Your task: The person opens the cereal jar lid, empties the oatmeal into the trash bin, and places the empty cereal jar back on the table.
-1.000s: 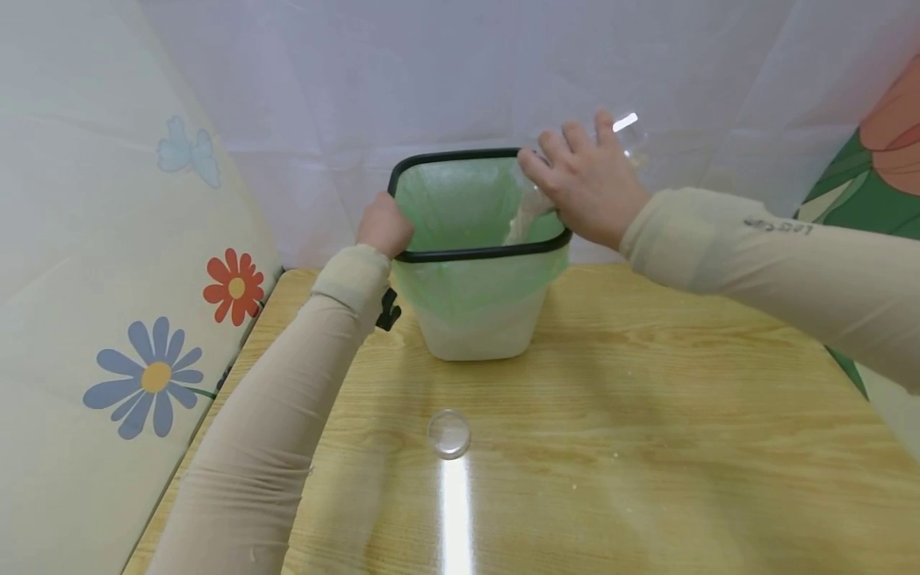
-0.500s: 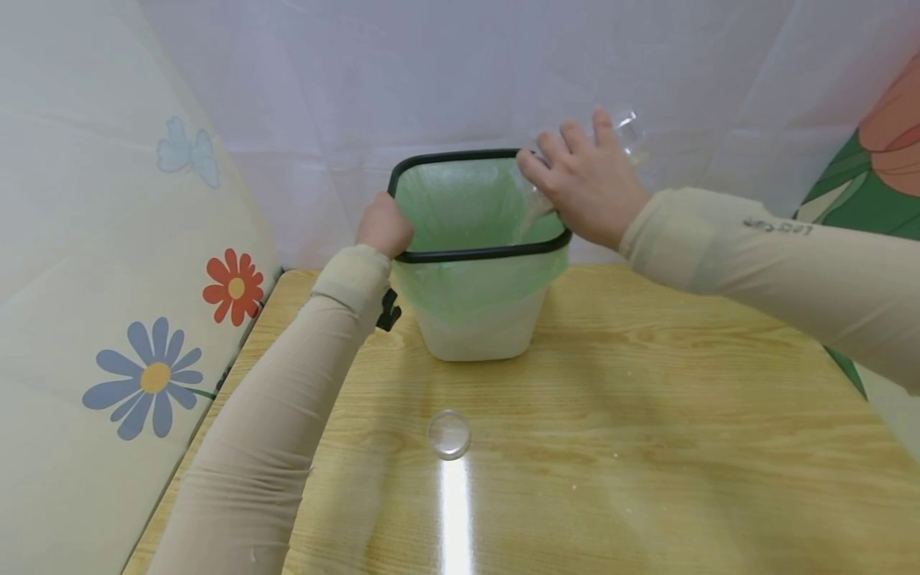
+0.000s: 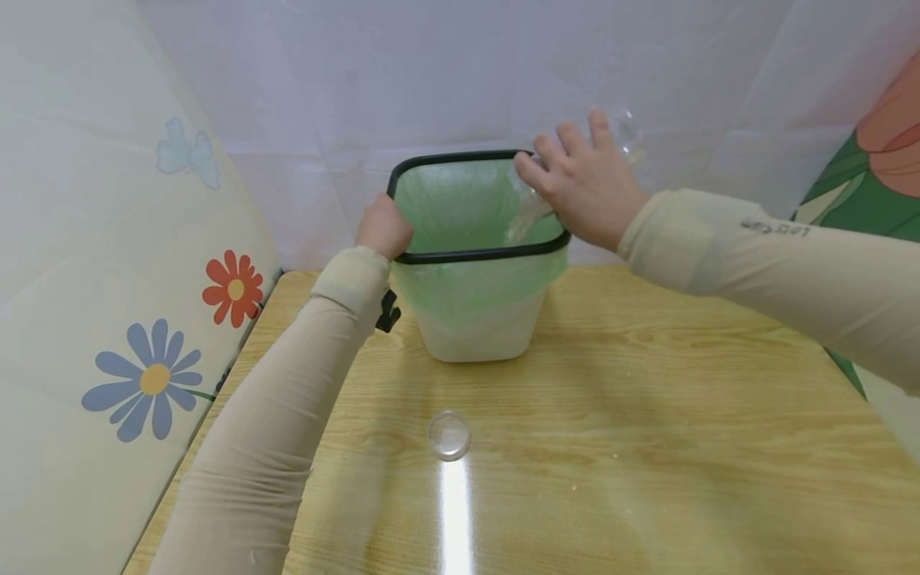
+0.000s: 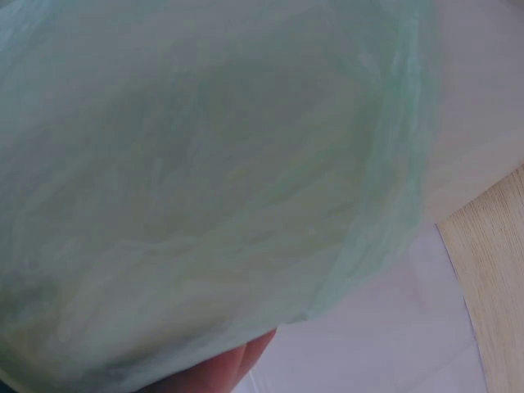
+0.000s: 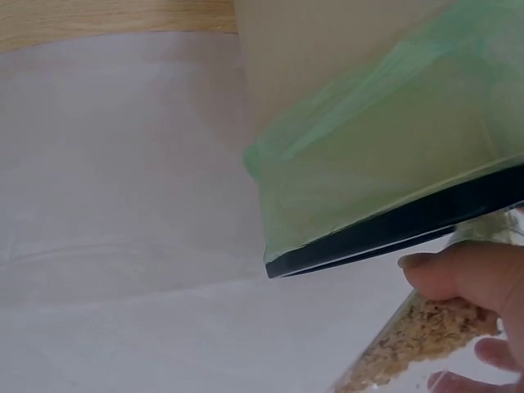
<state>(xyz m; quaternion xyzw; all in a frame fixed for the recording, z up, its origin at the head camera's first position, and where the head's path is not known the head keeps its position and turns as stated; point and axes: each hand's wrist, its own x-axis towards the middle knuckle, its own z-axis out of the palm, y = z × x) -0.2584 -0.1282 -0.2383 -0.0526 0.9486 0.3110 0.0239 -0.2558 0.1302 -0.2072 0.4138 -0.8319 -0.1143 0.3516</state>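
A white trash bin (image 3: 477, 339) stands on the table, lined with a green plastic bag (image 3: 460, 204) under a black rim (image 3: 496, 255). My left hand (image 3: 384, 229) grips the rim's left side; in the left wrist view the bag hides most of its fingers. Over the right side, my right hand (image 3: 585, 188) holds a clear cylindrical container (image 5: 413, 344), tipped mouth-down into the bin. Brownish flakes fill part of it in the right wrist view. A pale stream of them (image 3: 527, 220) falls inside the bag. The container's clear base (image 3: 627, 132) shows beyond the fingers.
A clear round lid (image 3: 449, 436) lies on the wooden table (image 3: 647, 447) in front of the bin. A small black object (image 3: 388, 311) is beside the bin, under the left wrist. A white sheet hangs behind; flower-printed panels flank the table.
Pale flakes keep falling from the container; the stream thinned half a second ago and looks broader now. My right hand has shifted very slightly left. The left hand and bin stay in place.
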